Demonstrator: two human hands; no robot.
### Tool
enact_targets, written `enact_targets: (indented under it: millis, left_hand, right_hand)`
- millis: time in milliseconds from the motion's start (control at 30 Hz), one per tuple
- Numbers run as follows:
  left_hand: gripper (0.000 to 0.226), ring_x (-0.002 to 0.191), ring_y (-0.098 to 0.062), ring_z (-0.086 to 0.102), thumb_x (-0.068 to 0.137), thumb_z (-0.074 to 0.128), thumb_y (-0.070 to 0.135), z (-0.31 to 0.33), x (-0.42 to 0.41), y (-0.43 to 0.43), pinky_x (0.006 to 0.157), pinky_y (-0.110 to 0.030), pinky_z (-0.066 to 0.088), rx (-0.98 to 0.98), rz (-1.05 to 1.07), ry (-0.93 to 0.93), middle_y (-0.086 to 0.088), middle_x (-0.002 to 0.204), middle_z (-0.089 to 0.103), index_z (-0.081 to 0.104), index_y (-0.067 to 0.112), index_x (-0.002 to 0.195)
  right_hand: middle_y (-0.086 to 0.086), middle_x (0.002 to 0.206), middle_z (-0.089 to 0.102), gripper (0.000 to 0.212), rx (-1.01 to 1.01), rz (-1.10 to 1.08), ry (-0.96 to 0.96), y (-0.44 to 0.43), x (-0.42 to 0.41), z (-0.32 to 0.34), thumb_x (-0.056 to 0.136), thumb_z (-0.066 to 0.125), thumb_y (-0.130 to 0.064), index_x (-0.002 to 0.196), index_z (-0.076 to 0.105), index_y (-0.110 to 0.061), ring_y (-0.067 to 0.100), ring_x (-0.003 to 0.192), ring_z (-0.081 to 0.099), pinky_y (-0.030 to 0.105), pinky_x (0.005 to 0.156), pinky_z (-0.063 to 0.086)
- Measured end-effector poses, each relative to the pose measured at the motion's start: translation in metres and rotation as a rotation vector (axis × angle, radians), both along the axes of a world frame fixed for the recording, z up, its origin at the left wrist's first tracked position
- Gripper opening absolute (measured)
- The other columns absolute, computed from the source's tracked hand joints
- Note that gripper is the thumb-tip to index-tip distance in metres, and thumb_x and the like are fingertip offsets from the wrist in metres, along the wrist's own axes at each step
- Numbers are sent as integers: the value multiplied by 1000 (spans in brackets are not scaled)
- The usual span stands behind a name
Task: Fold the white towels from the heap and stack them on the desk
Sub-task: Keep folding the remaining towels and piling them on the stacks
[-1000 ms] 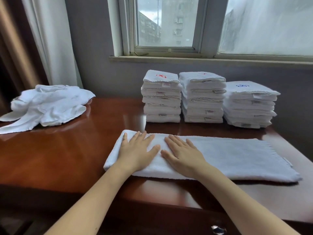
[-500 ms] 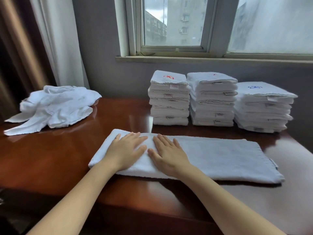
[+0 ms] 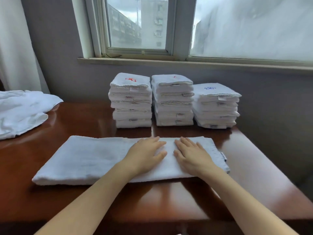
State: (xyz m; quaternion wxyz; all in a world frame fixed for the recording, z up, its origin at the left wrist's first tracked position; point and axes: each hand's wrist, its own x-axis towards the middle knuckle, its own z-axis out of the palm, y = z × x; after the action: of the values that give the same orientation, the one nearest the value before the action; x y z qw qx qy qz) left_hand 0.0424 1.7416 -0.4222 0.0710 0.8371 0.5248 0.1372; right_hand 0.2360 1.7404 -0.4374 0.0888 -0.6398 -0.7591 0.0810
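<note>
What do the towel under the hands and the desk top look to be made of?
Towel: white terry-like cotton, it seems; matte, nubby surface, hemmed edge with a tag. Desk: reddish-brown wood or veneer under glossy lacquer; bright reflections show on it.

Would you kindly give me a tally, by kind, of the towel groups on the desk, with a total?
Stacks of folded towels: 3 (left stack, middle stack, right stack)
Long towel lying flat under the left hand and right hand: 1
Heap of unfolded towels: 1
Total: 5
</note>
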Motion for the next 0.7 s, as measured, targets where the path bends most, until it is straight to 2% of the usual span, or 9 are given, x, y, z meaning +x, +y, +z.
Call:
enact_targets:
  millis: [200, 400, 567, 700]
  left_hand:
    - [50, 148, -13, 20, 102, 39, 44, -7, 57, 10, 120, -31, 13, 3, -103, 7, 3, 161, 27, 38, 28, 149]
    - [48, 148, -10, 16, 103, 37, 41, -18, 68, 13, 120, -32, 8, 34, -131, -10, 6, 161, 25, 38, 29, 149]
    - [48, 148, -8, 17, 102, 38, 41, -20, 68, 12, 121, -32, 7, 54, -131, -36, 6, 161, 26, 40, 30, 149]
    - [46, 146, -8, 23, 101, 43, 39, -22, 68, 10, 120, -30, 12, 85, -132, -83, 6, 159, 31, 44, 30, 146]
  right_hand:
    - [3, 164, 15, 53, -4, -159, 35, -1, 55, 4, 104, 27, -38, 154, 24, -20, 18, 150, 10, 38, 120, 8]
    - [4, 153, 36, 57, 72, -277, 76, 1, 72, -1, 101, 34, -43, 152, 31, -18, 24, 143, 27, 39, 118, 18]
    - [3, 129, 57, 51, 212, -253, 218, -5, 73, 0, 92, 56, -37, 141, 51, -24, 27, 121, 48, 37, 103, 38]
    - [-6, 120, 67, 45, 256, -374, 352, -12, 71, 1, 82, 62, -38, 127, 60, -36, 23, 112, 59, 33, 88, 47]
